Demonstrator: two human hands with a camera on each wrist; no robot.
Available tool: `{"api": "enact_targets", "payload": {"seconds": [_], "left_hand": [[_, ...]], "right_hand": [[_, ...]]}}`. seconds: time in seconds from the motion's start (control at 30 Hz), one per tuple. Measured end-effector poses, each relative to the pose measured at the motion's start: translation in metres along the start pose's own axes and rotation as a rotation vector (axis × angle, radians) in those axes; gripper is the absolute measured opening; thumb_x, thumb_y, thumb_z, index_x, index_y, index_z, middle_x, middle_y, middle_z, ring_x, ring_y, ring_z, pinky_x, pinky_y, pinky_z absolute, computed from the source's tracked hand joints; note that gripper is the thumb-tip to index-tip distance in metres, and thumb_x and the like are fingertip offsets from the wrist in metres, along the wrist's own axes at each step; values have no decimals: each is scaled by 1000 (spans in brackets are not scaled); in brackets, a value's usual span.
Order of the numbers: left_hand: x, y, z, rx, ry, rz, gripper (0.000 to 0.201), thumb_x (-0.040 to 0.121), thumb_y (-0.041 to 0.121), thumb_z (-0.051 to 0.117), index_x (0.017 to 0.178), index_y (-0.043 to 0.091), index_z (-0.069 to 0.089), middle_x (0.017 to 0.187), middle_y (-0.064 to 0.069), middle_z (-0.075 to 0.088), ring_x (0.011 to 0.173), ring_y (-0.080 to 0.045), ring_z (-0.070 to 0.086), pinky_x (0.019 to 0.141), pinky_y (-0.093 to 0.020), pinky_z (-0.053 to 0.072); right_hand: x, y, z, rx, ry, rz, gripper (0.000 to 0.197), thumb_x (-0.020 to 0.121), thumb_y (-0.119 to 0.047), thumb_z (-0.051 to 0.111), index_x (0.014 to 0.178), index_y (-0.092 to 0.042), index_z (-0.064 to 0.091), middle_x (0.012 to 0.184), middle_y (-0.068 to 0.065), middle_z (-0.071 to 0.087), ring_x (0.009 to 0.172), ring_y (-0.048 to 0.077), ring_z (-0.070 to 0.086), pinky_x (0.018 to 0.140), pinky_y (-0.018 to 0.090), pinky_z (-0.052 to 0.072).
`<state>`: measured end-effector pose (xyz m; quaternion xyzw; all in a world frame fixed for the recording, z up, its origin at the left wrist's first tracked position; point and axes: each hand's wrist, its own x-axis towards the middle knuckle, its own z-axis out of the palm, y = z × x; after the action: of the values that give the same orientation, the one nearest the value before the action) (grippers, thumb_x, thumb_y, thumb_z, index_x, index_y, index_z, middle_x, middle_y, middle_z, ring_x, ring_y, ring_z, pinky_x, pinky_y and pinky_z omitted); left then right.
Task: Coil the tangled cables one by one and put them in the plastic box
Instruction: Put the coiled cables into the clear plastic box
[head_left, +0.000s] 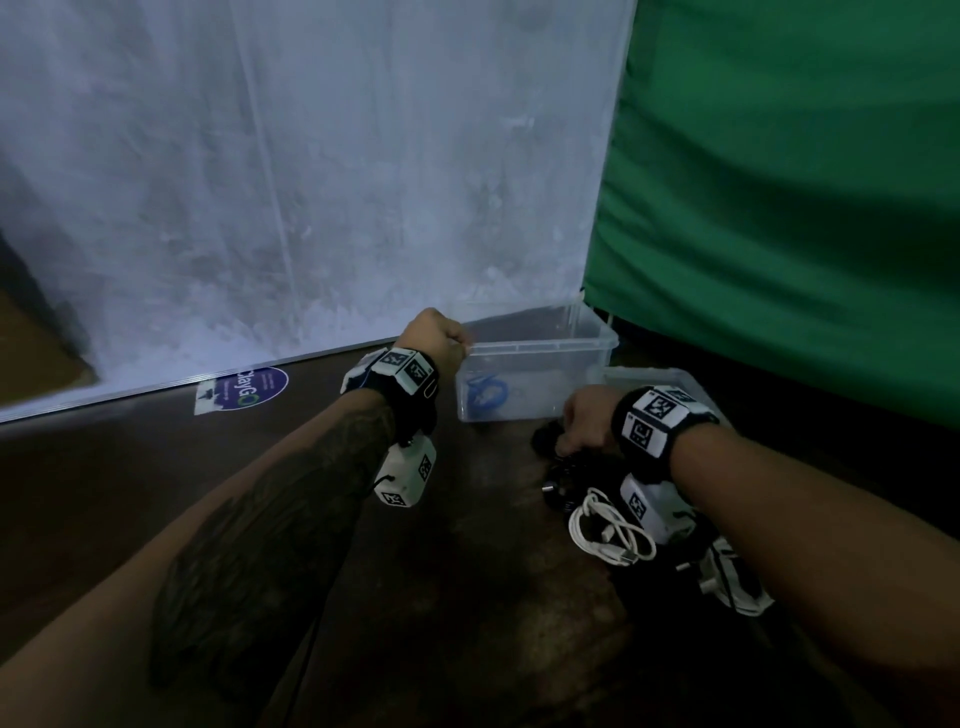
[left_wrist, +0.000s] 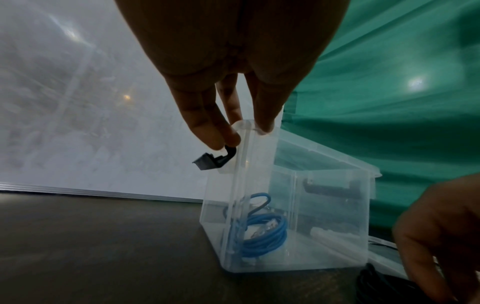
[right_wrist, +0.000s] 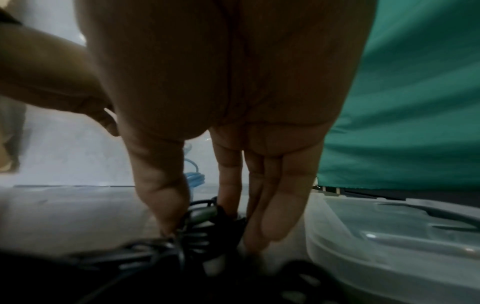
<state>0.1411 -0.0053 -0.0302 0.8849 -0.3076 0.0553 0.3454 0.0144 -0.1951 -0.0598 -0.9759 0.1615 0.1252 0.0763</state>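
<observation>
A clear plastic box (head_left: 597, 340) stands on the dark table with a coiled blue cable (head_left: 485, 392) inside; the coiled blue cable (left_wrist: 265, 236) shows through the box wall (left_wrist: 324, 236) in the left wrist view. My left hand (head_left: 441, 332) pinches the box's near left rim corner (left_wrist: 246, 125), by a black latch clip (left_wrist: 213, 161). My right hand (head_left: 587, 421) reaches down into a tangle of black cables (head_left: 566, 467); its fingers (right_wrist: 168, 205) pinch a black cable (right_wrist: 202, 228). A white cable (head_left: 608, 530) lies tangled just below that wrist.
The box's clear lid (head_left: 660, 379) lies to the right of the box, next to the cable pile. A white sheet (head_left: 311, 182) hangs behind the table and a green cloth (head_left: 805, 182) on the right. A purple sticker (head_left: 244, 389) sits on the table.
</observation>
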Motion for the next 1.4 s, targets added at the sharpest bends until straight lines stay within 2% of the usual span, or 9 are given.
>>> {"api": "enact_targets", "payload": {"seconds": [0.2, 0.4, 0.57, 0.67, 0.8, 0.93, 1.03, 1.17, 1.4], "left_hand": [[1, -5, -3, -53, 1, 28, 16, 87, 11, 65, 74, 19, 71, 72, 6, 59, 64, -6, 53, 61, -18, 37], [5, -14, -2, -65, 4, 78, 22, 84, 8, 66, 67, 22, 68, 69, 3, 63, 59, 1, 53, 52, -7, 35], [9, -22, 1, -47, 32, 114, 17, 84, 9, 67, 70, 16, 74, 76, -3, 70, 70, -12, 63, 65, -20, 46], [8, -24, 2, -39, 51, 124, 20, 86, 10, 64, 70, 16, 74, 78, -3, 72, 74, -14, 66, 68, -25, 53], [9, -26, 1, -7, 58, 151, 26, 88, 11, 62, 69, 25, 72, 79, 3, 70, 75, -9, 64, 67, -22, 50], [9, -29, 1, 8, 50, 164, 34, 86, 12, 61, 63, 36, 65, 75, 5, 69, 73, -10, 64, 71, -29, 55], [3, -24, -3, 32, 42, 173, 26, 87, 10, 60, 70, 26, 71, 81, 1, 69, 76, -13, 62, 74, -31, 54], [-6, -15, -9, 47, 74, 129, 17, 90, 10, 59, 88, 16, 75, 90, 1, 61, 84, -11, 56, 74, -21, 41], [-14, -4, -14, 38, 28, 68, 17, 91, 14, 59, 95, 16, 75, 93, 2, 60, 86, -13, 56, 76, -20, 40]], "right_hand": [[-15, -6, -35, 166, 135, -115, 25, 75, -37, 79, 88, -16, 73, 84, 2, 72, 76, 17, 65, 65, 26, 52], [-25, -18, -101, 598, 303, -216, 16, 79, -16, 80, 87, -4, 72, 77, 10, 72, 66, 15, 67, 69, 27, 59], [29, -39, -114, 272, 335, -52, 27, 74, -26, 81, 88, -3, 74, 83, 14, 75, 78, 27, 73, 76, 41, 62], [62, -50, -105, 0, 263, 3, 31, 71, -31, 78, 79, -2, 71, 81, 15, 68, 68, 27, 63, 60, 32, 55], [78, -53, -95, -77, 175, 53, 31, 71, -38, 80, 69, -14, 61, 90, 11, 64, 79, 26, 62, 65, 33, 50], [70, -53, -88, 18, 72, 39, 15, 85, -19, 68, 74, -11, 62, 94, 13, 64, 79, 28, 62, 67, 32, 53], [57, -46, -88, 35, 282, -24, 24, 89, -29, 64, 86, -5, 65, 95, 15, 64, 83, 29, 59, 65, 28, 45], [21, -32, -76, 338, 516, -327, 16, 85, -25, 73, 74, -14, 68, 77, -2, 66, 75, 15, 61, 74, 28, 49], [-39, -23, -21, 78, -239, -184, 37, 69, -66, 77, 88, -36, 66, 92, -16, 67, 89, 8, 62, 89, 29, 47]]}}
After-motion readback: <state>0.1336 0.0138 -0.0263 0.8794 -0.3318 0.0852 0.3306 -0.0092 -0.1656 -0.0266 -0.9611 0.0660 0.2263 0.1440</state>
